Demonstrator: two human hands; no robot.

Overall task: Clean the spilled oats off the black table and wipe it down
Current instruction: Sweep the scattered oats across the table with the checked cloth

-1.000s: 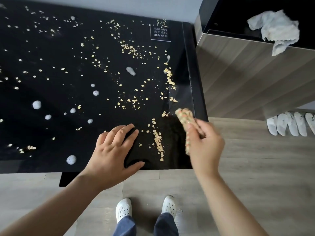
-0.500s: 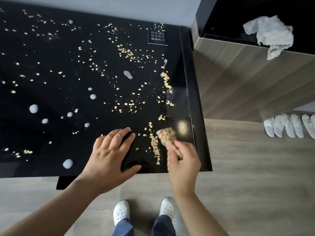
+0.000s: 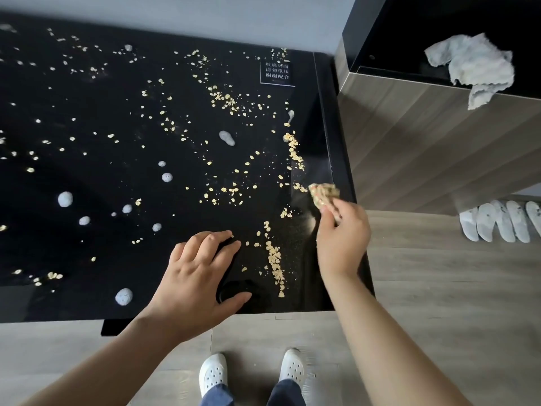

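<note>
Black glass fills the left and centre of the head view: the black table [image 3: 87, 186], cut off at the left edge of the frame, with pale wood floor [image 3: 439, 288] below and to the right. Oats [image 3: 275, 259] lie scattered across most of it, thickest in a short line at lower centre and another strip near the right rim. White blobs [image 3: 65, 199] dot the left half; what they are is hard to tell.

At lower centre the left hand [image 3: 199, 276] lies palm down on the glass, fingers spread and holding nothing. The right hand [image 3: 342, 238] pinches a small wad [image 3: 323, 193] at the table's right rim; oats coat the wad so its material is unclear.

A white-lettered label [image 3: 276, 71] sits at the far right corner, too small to read. A crumpled grey rag [image 3: 474, 65] hangs over a wood-sided cabinet [image 3: 424, 136] at upper right, and white slippers [image 3: 503, 221] below it are partly cut off.
</note>
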